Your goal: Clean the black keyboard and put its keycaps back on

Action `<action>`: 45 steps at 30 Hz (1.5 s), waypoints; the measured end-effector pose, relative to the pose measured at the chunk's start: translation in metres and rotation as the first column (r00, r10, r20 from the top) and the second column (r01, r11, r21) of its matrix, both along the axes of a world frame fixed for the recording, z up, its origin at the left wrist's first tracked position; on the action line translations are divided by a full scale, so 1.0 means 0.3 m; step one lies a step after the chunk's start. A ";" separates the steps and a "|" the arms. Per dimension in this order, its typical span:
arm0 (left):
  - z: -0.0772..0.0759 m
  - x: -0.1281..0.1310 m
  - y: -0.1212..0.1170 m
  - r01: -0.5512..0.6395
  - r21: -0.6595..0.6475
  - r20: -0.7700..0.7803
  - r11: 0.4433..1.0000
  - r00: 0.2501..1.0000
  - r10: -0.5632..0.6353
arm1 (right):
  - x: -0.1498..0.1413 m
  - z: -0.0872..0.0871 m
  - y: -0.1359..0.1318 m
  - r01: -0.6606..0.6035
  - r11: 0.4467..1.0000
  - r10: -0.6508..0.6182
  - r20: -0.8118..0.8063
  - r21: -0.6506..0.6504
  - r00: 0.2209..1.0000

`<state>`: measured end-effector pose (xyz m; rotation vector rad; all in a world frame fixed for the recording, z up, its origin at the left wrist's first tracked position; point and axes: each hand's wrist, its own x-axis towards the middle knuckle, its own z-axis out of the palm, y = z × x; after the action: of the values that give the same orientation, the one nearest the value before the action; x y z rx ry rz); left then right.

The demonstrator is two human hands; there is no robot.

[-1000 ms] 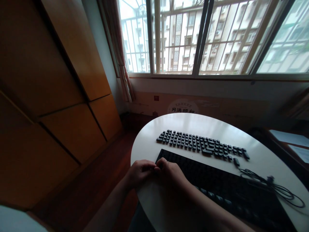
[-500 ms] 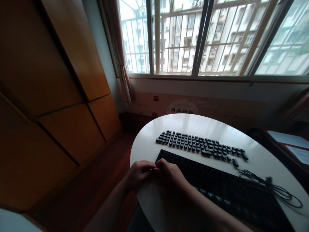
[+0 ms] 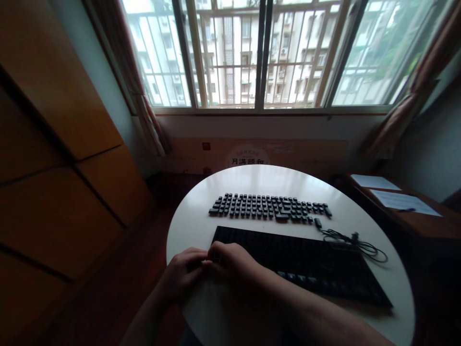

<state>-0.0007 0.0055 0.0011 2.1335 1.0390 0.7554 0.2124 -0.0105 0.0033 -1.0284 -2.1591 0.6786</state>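
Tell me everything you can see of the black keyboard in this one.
The black keyboard is a long, thin slab, seemingly plastic, lying flat on the white table. A few keycaps catch light along its near side; the rest of its surface is too dark to read. The right hand and forearm hide its near left part; whether they touch it is unclear. A coiled dark cable lies at its far right corner.

The person's left hand (image 3: pixel 182 271) and right hand (image 3: pixel 232 259) come together at the fingers (image 3: pixel 197 254), the right's curled inward. Behind them, the left forearm (image 3: pixel 147 310) and right forearm (image 3: pixel 306 300) spread apart. Their grip is unclear.
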 end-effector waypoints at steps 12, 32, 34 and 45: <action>-0.091 -0.030 0.015 -0.171 0.274 -0.051 0.946 0.980 0.192 | -0.015 0.036 0.023 -0.028 0.993 -0.010 0.313 0.115 0.950; -0.119 -0.063 0.073 -0.119 0.231 -0.039 0.966 0.991 0.132 | -0.011 0.046 0.009 0.050 0.999 -0.050 0.059 -0.001 0.997; -0.079 -0.047 0.051 -0.099 0.172 -0.027 0.980 0.994 0.105 | -0.008 0.046 -0.005 0.063 0.998 -0.063 -0.014 -0.014 0.998; 0.047 -0.018 0.191 -0.230 0.123 -0.101 0.965 0.965 0.242 | -0.007 -0.030 0.032 0.163 0.966 -0.249 -0.554 -0.201 0.795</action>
<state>-0.0059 0.0627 0.0153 2.1924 1.3603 0.8260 0.2102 -0.0009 -0.0057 -0.9572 -1.4625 0.9129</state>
